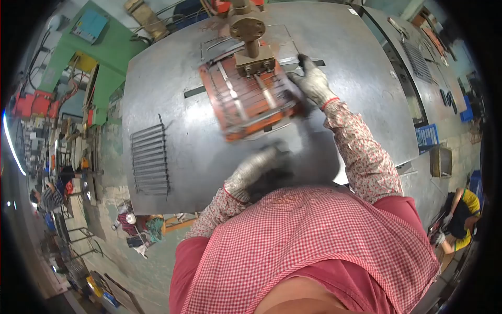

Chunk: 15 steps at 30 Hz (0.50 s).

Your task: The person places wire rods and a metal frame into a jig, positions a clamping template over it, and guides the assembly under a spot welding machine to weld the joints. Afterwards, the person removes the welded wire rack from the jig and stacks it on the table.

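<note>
An orange-brown jig plate (pixel 251 99) with dark wires and pale metal strips across it lies tilted on the grey metal table, its edges blurred. Directly above it hangs a brass-coloured machine head (pixel 254 60). My right hand (pixel 314 85), in a pale glove with dark fingertips, is at the jig's right edge with its visible fingers spread. I cannot tell how firmly it touches the jig. My left hand (pixel 264 166), gloved the same way, hovers near the table's front edge below the jig. Motion smears its fingers, so what they do is unclear.
A dark wire rack (pixel 150 159) lies on the left of the metal table (pixel 366 89). A green machine (pixel 78 57) stands at the left. Another table at the right holds a second wire rack (pixel 417 62). A co-worker (pixel 463 220) is at the lower right.
</note>
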### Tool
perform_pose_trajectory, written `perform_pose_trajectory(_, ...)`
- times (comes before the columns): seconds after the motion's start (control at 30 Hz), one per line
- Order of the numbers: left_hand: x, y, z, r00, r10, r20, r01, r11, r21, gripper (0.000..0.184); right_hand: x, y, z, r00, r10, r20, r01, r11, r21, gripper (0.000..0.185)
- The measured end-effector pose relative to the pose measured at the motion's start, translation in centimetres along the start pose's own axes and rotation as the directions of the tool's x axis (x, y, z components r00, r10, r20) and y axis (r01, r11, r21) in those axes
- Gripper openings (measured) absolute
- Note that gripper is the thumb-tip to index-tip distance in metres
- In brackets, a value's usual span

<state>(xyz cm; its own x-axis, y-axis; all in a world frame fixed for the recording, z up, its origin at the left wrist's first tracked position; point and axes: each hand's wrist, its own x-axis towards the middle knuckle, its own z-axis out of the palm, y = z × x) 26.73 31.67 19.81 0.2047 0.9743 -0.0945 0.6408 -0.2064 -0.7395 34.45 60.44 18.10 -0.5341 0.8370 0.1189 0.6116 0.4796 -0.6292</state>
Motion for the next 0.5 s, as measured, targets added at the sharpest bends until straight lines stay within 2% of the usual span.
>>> perform_pose_trajectory(0.03, -0.5, -1.4, -1.0, 0.985, -0.156, 0.075, 0.159, 0.648, -0.745, 0.035, -0.2, 1.2, 0.0, 0.998, 0.067, 0.0, -0.067, 0.998, 0.016, 0.073)
perform_pose_trajectory(0.07, -1.0, -2.8, -1.6, 0.949, -0.213, 0.232, 0.2, -0.16, -0.966, 0.036, -0.6, 1.3, -0.7, 0.994, 0.105, 0.041, -0.106, 0.994, 0.022, 0.074)
perform_pose_trajectory(0.1, -1.5, -3.6, -1.6, 0.918, -0.139, 0.37, 0.077, -0.856, -0.511, 0.037, -1.0, 1.4, -1.6, 0.986, 0.145, 0.084, -0.147, 0.989, 0.025, 0.076)
perform_pose_trajectory(0.13, -1.5, -3.3, 0.8, 0.725, -0.328, 0.606, 0.149, -0.784, -0.602, 0.043, -0.7, 2.5, -1.3, 0.99, 0.127, 0.065, -0.135, 0.98, 0.145, 0.08)
perform_pose_trajectory(0.17, -1.5, -4.9, 2.3, 0.56, -0.544, 0.625, 0.144, -0.678, -0.72, 0.046, -0.4, 3.8, -0.5, 0.984, 0.163, 0.065, -0.174, 0.958, 0.23, 0.081)
perform_pose_trajectory(0.2, -1.3, -6.3, 3.2, 0.358, -0.635, 0.685, 0.108, -0.7, -0.706, 0.047, -0.7, 3.6, -0.7, 0.98, 0.19, 0.063, -0.199, 0.961, 0.195, 0.081)
perform_pose_trajectory(0.23, -1.7, -6.9, 7.1, 0.304, -0.598, 0.741, 0.085, -0.758, -0.647, 0.053, -1.6, 3.2, -1.0, 0.974, 0.219, 0.059, -0.226, 0.961, 0.159, 0.08)
perform_pose_trajectory(0.27, -1.9, -7.5, 8.6, 0.188, -0.738, 0.648, 0.357, -0.563, -0.745, 0.063, -2.6, 2.3, -1.8, 0.965, 0.25, 0.082, -0.263, 0.936, 0.232, 0.08)
perform_pose_trajectory(0.3, -1.8, -8.5, 8.6, 0.181, -0.645, 0.742, 0.42, -0.632, -0.652, 0.075, -3.3, 1.4, -2.8, 0.955, 0.278, 0.102, -0.296, 0.905, 0.305, 0.08)
perform_pose_trajectory(0.33, -1.6, -8.7, 9.9, 0.266, -0.471, 0.841, 0.4, -0.74, -0.541, 0.079, -3.7, 1.0, -3.4, 0.928, 0.331, 0.171, -0.367, 0.89, 0.27, 0.081)
perform_pose_trajectory(0.37, -1.5, -8.5, 10.9, 0.354, -0.275, 0.894, 0.395, -0.823, -0.409, 0.084, -3.8, 1.8, -3.2, 0.929, 0.327, 0.173, -0.364, 0.894, 0.262, 0.081)
perform_pose_trajectory(0.4, -1.2, -8.5, 9.8, 0.339, -0.476, 0.812, 0.655, -0.5, -0.566, 0.087, -3.9, 3.1, -2.7, 0.943, 0.296, 0.15, -0.325, 0.916, 0.234, 0.08)
perform_pose_trajectory(0.43, -1.0, -8.5, 8.5, 0.372, -0.461, 0.806, 0.685, -0.449, -0.573, 0.087, -3.8, 4.3, -2.3, 0.956, 0.265, 0.129, -0.287, 0.936, 0.206, 0.08)
perform_pose_trajectory(0.5, -0.4, -7.9, 8.9, 0.386, -0.408, 0.827, 0.672, -0.49, -0.555, 0.086, -4.0, 3.5, -2.9, 0.96, 0.258, 0.105, -0.274, 0.942, 0.195, 0.079)
